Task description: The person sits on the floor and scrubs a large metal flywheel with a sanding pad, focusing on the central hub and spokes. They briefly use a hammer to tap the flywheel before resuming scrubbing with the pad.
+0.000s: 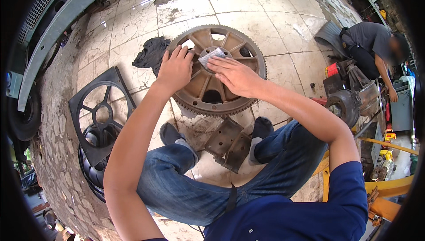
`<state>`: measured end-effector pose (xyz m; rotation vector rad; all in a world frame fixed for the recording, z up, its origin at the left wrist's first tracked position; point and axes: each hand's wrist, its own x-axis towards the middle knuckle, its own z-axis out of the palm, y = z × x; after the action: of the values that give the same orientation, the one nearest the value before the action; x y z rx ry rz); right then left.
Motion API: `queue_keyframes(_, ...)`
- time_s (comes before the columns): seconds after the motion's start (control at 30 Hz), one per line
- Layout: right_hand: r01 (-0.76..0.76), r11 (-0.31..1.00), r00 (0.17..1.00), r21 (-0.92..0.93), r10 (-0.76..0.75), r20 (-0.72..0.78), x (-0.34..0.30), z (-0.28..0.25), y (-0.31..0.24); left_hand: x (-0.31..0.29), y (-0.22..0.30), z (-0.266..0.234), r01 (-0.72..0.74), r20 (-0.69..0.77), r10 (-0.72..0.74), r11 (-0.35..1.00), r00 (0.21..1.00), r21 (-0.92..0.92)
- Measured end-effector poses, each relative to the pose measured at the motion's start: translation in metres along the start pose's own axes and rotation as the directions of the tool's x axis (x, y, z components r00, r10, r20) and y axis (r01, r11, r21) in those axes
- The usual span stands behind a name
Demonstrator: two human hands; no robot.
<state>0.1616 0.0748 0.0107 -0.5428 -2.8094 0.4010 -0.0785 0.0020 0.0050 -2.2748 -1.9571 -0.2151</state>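
A large toothed gear wheel point(201, 91) with brown spokes lies in front of me on the tiled floor. My right hand point(237, 76) reaches in over its right side. Its fingers press a folded grey-white sheet point(211, 56) against the hub; whether this is cloth or abrasive paper, I cannot tell. On the wheel's left side rests my left hand point(176, 69), fingers stretched out and holding nothing. A black cloth point(152, 52) lies crumpled left of the wheel. Between my feet is a dark metal plate with holes point(228, 145).
A black square frame with a round opening point(129, 99) stands to my left. On the right, a person in grey point(369, 41) bends over near a greasy machine part point(345, 106). A yellow metal frame point(392, 187) is at the lower right, and a curved grey beam point(57, 28) at the upper left.
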Motion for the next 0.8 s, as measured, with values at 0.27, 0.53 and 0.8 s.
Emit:
queue_keyframes(0.27, 0.032, 0.989, 0.997, -0.146, -0.042, -0.065, 0.0, 0.005, 0.007, 0.0, 0.002, -0.001, 0.002, 0.009, -0.002, 1.0, 1.0, 0.011)
queue_keyframes(0.53, 0.042, 0.993, 0.998, -0.115, -0.048, -0.049, 0.0, -0.006, 0.01, 0.003, 0.002, -0.003, 0.005, 0.0, -0.005, 1.0, 1.0, 0.004)
queue_keyframes(0.8, -0.182, 0.971, 0.983, 0.155, 0.185, -0.002, 0.003, -0.016, 0.021, 0.002, 0.0, 0.002, -0.013, -0.035, 0.013, 1.0, 0.999, -0.007)
